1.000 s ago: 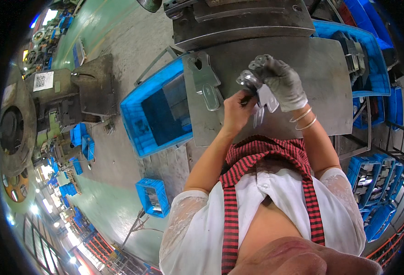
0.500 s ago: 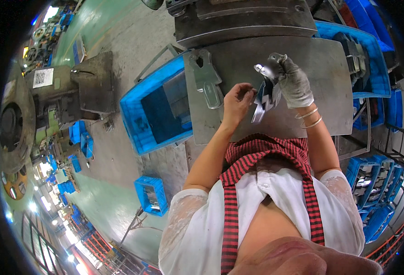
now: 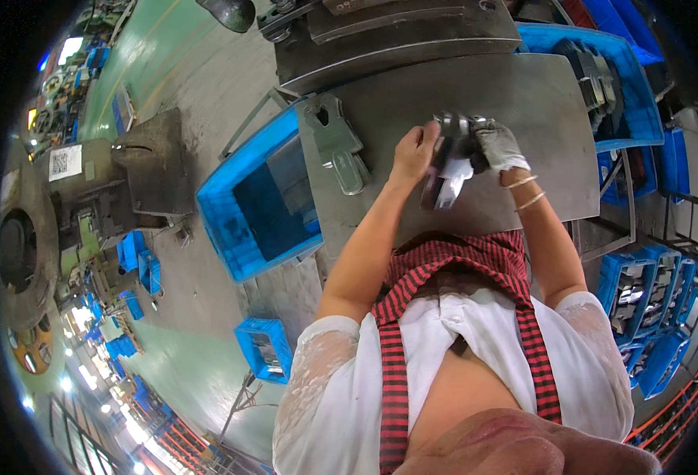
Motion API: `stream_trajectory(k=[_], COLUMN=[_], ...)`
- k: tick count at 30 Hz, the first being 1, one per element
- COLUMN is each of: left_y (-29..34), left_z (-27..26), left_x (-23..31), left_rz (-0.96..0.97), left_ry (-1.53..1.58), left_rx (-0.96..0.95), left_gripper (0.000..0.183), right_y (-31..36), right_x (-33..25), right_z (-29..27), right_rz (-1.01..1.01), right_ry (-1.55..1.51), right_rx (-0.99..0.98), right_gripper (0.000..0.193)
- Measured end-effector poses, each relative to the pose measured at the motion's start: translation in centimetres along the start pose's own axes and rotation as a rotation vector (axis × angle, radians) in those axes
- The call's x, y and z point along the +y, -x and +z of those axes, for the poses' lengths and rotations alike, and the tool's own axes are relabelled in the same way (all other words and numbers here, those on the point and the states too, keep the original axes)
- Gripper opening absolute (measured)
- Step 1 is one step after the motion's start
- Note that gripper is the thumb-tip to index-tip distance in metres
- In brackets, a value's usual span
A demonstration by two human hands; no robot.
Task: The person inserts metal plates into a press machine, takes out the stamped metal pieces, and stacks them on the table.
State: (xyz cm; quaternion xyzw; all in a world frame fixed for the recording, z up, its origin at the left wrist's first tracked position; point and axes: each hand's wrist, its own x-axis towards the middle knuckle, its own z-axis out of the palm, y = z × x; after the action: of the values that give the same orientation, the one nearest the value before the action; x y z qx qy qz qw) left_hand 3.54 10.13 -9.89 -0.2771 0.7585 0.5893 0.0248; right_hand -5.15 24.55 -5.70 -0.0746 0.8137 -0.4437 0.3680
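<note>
Holding a small bunch of shiny metal parts [image 3: 452, 170] over the counter [image 3: 556, 119], you have both hands close together in front of your apron [image 3: 464, 257]. Your right hand [image 3: 501, 147], in a pale glove, has its fingers curled around the upper right end of the bunch. Your bare left hand [image 3: 415, 154] meets the bunch from the other side, its fingertips against the upper left edge; I cannot tell whether they pinch it or only touch it. The lower ends of the parts slant toward you, and blur hides how many there are. You wear 2 bangles [image 3: 521, 182] on your right wrist.

To the left of your hands, a stamped metal plate [image 3: 331, 138] lies flat on the counter near its left edge, with a hole toward its far end and a rounded end toward you. Just beyond that edge sits a large blue crate [image 3: 220, 222], dark inside. Along the far side of the counter stands a heavy steel block [image 3: 400, 59] with a curved front. At the right end, another blue crate [image 3: 634, 144] holds dark metal plates [image 3: 598, 87] packed side by side. A smaller blue basket [image 3: 246, 348] with metal pieces in it stands lower down, to your left.
</note>
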Motion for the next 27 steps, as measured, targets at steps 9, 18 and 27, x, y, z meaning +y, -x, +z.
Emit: stream_trajectory(k=[9,18,27], left_y=[2.0,-2.7,2.2], left_z=[1.1,-3.0,-6.2], left_x=[-0.6,-3.3,3.6], left_rz=[-0.064,0.114,0.517], left_ry=[0.662,0.486,-0.551], left_rx=[0.191,0.338,0.6], left_gripper=[0.027,0.049,0.078], right_y=[1.9,-0.2,0.0], right_x=[3.3,-3.9,-2.3], right_z=[3.7,8.2,5.8], right_rz=[-0.363,-0.735,-0.685], right_ry=[0.475,0.652,0.865], right_rx=[0.249,0.425,0.424], right_gripper=[0.031,0.039,0.029])
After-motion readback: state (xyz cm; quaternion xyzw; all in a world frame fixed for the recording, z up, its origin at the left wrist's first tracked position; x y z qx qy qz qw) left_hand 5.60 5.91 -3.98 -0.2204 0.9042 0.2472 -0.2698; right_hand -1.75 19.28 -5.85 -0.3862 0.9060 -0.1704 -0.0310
